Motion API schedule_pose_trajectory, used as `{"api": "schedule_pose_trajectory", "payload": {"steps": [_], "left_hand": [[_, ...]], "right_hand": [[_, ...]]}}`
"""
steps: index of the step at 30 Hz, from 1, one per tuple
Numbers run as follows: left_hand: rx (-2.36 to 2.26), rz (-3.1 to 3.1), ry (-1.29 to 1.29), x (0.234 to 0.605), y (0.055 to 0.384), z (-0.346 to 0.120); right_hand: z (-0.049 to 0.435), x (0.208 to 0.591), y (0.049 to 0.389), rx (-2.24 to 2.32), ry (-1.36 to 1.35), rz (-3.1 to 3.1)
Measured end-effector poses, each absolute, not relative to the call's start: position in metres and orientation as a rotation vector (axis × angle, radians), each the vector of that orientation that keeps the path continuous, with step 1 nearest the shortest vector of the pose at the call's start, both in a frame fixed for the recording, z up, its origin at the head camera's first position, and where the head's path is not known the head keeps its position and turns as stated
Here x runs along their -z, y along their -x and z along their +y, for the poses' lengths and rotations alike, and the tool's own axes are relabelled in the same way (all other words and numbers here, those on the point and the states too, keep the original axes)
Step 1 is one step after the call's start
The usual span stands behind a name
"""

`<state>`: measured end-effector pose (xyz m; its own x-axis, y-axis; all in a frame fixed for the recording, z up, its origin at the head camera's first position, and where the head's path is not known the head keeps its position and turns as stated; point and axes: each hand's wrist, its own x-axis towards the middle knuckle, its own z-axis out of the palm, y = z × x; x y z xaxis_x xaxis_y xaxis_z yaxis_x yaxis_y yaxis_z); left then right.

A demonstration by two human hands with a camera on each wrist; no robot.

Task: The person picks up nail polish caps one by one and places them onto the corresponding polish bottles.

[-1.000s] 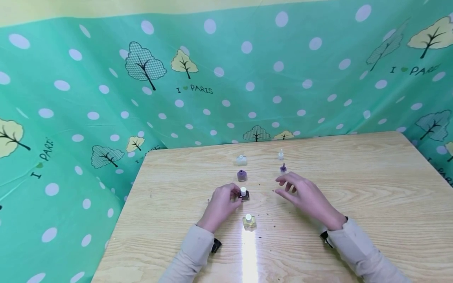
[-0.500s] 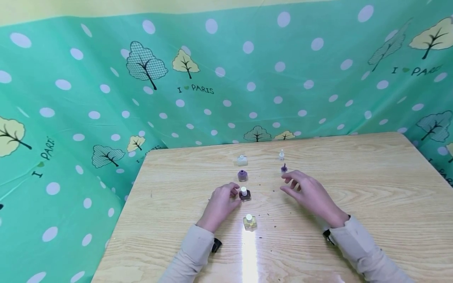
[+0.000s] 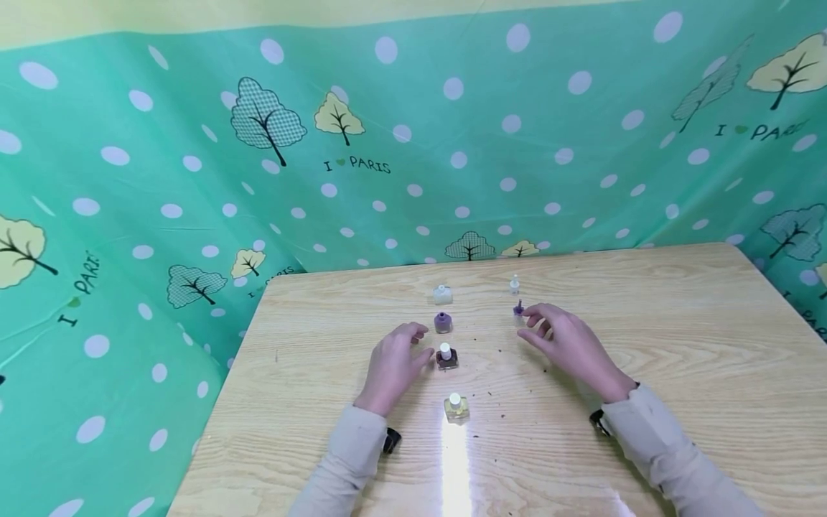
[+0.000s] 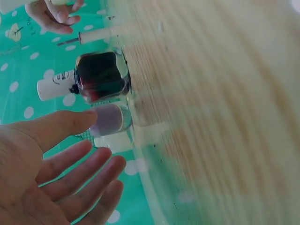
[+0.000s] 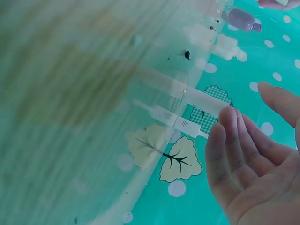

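A dark nail polish bottle (image 3: pixel 447 360) stands upright with its white cap on. My left hand (image 3: pixel 393 366) is just left of it, thumb and fingers spread apart and holding nothing. In the left wrist view, the thumb overlaps the uncapped purple nail polish bottle (image 4: pixel 108 119) beyond the dark one. Over on the right, my right hand (image 3: pixel 568 348) hovers with loosely bent fingers and nothing in them. Its fingertips are right by a brush cap (image 3: pixel 519 309) with a purple-coated brush, standing brush up.
An uncapped whitish bottle (image 3: pixel 442 295) is at the back of the bottle row, and a capped yellow bottle (image 3: pixel 456 409) at the front. Another white brush cap (image 3: pixel 514 285) stands behind the purple-coated one. Dark specks dot the wooden table (image 3: pixel 310 359); a green curtain (image 3: pixel 413 143) hangs behind.
My left hand has come away from the dark bottle, moving slightly left, and its fingers have spread. My right hand has shifted a little to the right.
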<state>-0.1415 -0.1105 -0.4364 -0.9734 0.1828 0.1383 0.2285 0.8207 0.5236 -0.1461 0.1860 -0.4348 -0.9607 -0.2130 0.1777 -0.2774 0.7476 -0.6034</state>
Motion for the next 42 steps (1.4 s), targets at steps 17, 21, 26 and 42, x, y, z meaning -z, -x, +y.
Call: {"api": "schedule_pose_trajectory", "payload": {"steps": [17, 21, 26, 42], "left_hand": [[0.983, -2.933, 0.283, 0.44, 0.165, -0.107], [1.016, -2.948, 0.277, 0.44, 0.169, -0.104], [1.049, -2.962, 0.278, 0.441, 0.174, -0.103], [1.166, -2.976, 0.341, 0.446, 0.184, -0.101]], "right_hand": [[0.187, 0.436, 0.166, -1.056, -0.324, -2.95], [0.186, 0.438, 0.171, -1.029, -0.335, -2.949], [0.184, 0.439, 0.177, -0.989, -0.378, -2.949], [0.183, 0.438, 0.185, -0.967, -0.406, -2.994]]}}
